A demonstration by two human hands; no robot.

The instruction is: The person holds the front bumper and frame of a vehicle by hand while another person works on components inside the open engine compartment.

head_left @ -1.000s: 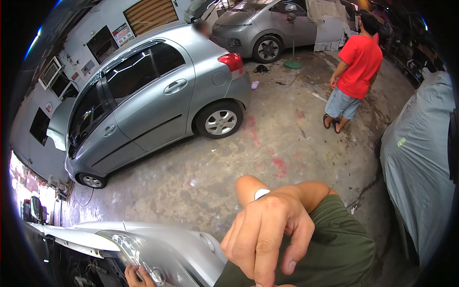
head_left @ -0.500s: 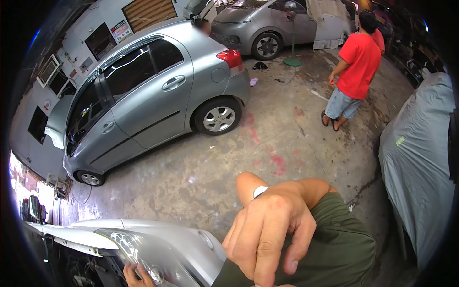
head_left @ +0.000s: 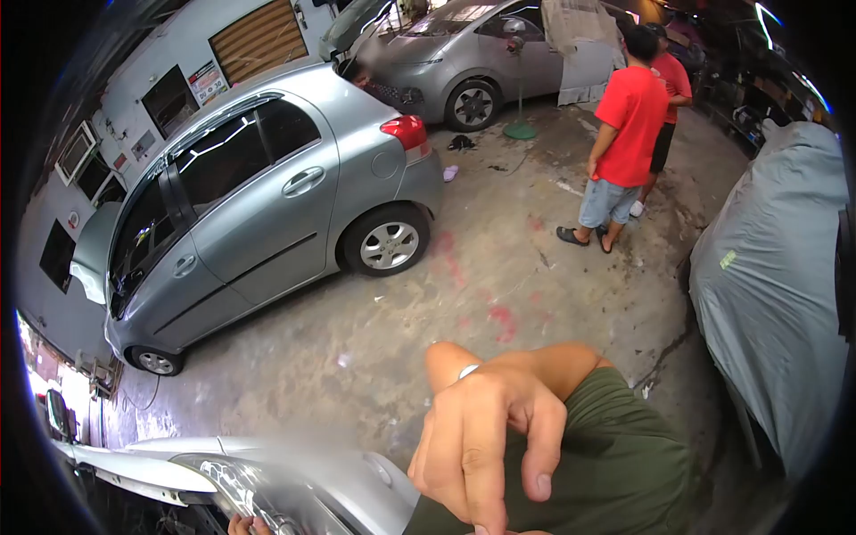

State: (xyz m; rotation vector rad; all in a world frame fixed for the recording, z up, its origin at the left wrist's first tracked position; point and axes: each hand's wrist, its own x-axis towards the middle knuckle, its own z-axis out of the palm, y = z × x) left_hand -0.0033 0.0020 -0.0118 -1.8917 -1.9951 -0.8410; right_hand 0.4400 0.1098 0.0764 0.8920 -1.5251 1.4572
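My right hand [head_left: 489,437] is raised close to the camera at the bottom centre, its back showing and its fingers bent downward. The thumb stands apart from the index finger, and I see nothing between them. A fingertip reaches the lower edge of the view, where what it touches is cut off. A pale band [head_left: 467,371] shows on the arm behind it. Only a few fingertips of my left hand [head_left: 248,526] show at the bottom left, beside the clear headlight [head_left: 223,473] of a silver-white car [head_left: 379,473]. The rest of that hand is out of view.
A grey hatchback [head_left: 259,196] stands across the stained concrete floor [head_left: 357,357]. Behind it is another grey car [head_left: 446,58] near a green-based stand [head_left: 520,130]. A person in a red shirt [head_left: 631,111] stands by another person [head_left: 670,80]. A covered vehicle [head_left: 776,267] fills the right.
The view has shifted, so the cars sit lower and further left. My left hand shows less at the bottom edge. My right hand keeps its pose. The second person at the back shows more.
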